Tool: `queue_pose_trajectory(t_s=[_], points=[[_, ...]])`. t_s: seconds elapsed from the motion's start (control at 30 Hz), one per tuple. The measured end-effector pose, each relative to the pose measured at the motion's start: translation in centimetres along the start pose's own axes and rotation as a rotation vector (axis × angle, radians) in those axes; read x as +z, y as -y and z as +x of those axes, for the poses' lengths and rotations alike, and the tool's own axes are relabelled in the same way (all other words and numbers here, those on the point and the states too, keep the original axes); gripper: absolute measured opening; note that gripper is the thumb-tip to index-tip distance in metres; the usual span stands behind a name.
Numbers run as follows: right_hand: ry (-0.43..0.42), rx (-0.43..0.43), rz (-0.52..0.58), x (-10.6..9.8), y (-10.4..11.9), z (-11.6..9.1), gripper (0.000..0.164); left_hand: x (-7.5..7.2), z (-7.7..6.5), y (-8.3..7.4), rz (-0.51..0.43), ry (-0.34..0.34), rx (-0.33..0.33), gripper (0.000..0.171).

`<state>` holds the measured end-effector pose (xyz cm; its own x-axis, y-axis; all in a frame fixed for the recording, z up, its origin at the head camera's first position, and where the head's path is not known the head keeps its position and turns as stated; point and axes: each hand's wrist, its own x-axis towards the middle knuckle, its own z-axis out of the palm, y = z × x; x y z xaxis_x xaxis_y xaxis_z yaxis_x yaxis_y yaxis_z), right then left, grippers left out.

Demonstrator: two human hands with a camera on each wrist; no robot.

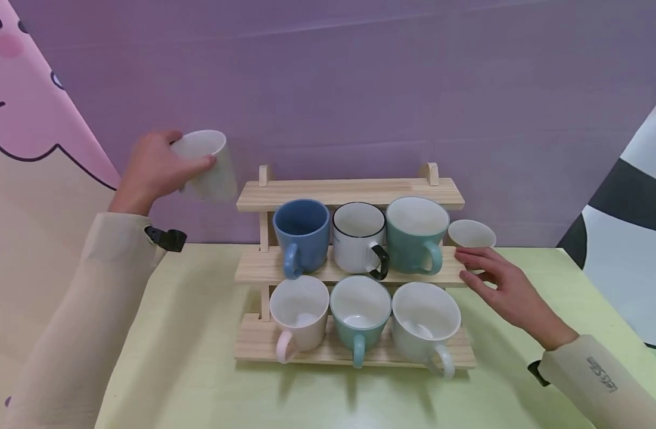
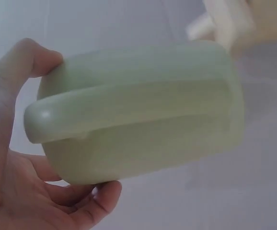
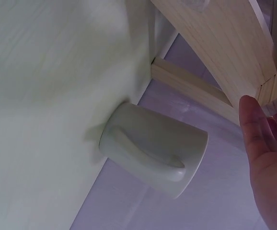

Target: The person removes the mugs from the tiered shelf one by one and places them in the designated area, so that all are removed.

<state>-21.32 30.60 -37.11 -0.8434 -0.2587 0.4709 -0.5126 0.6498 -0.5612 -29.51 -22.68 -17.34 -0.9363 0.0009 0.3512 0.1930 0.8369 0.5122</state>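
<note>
My left hand [image 1: 158,164] holds a pale mug [image 1: 215,173] in the air, left of the wooden rack [image 1: 354,193]. Thumb and fingers grip it near the rim; in the left wrist view the handle of this mug [image 2: 129,108] faces the camera, looking pale green. My right hand [image 1: 501,286] rests its fingertips against the right end of the rack's middle shelf, fingers extended. Behind that hand a white mug [image 1: 471,233] stands on the table; the right wrist view shows this mug [image 3: 153,143] upright, its handle towards the camera.
On the middle shelf stand a blue mug [image 1: 301,235], a white mug with a black handle [image 1: 358,238] and a teal mug [image 1: 416,235]. Below are a pinkish mug [image 1: 301,316], a mint mug [image 1: 361,310] and a white mug [image 1: 425,322]. A purple cloth [image 1: 338,89] hangs behind the table [image 1: 199,357].
</note>
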Motion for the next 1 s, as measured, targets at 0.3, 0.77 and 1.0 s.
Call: queue_pose_trajectory(t_s=[0.3,0.77,1.0], points=[[-0.004,0.018,-0.018,-0.4,-0.1,-0.6,0.036,3.2,-0.6,6.3,0.089,0.089,0.006,0.078],[0.021,0.016,-0.027,-0.2,0.5,-0.1,0.038,11.4,-1.1,11.3,0.182,0.259,-0.019,0.061],[0.032,0.016,-0.018,0.0,0.8,-0.1,0.039,13.0,-1.1,11.6,0.175,0.281,-0.027,0.058]])
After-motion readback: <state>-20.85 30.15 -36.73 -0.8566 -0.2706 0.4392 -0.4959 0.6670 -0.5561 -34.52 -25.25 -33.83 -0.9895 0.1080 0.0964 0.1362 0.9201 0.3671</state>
